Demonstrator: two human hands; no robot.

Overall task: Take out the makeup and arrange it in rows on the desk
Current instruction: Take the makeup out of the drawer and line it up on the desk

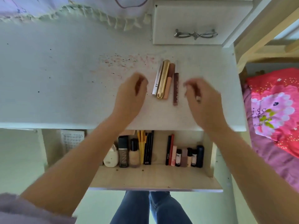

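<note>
Your right hand (204, 101) is smeared by motion, so you cannot tell how its fingers (190, 85) lie or if they hold something. The left hand (131, 96) is a little blurred too, and its fingertips are hidden behind the palm. The edge of the table (64, 125) covers the back part of the open drawer (155, 178), so the tops of the yellow brushes (141, 147) and the black pencils (149, 146) are hidden. Your left forearm covers a part of the white bottle (110, 159). The labels on the small tubes (184, 156) are too small to read. The pink cushion (275, 107) is cut off by the right edge.
</note>
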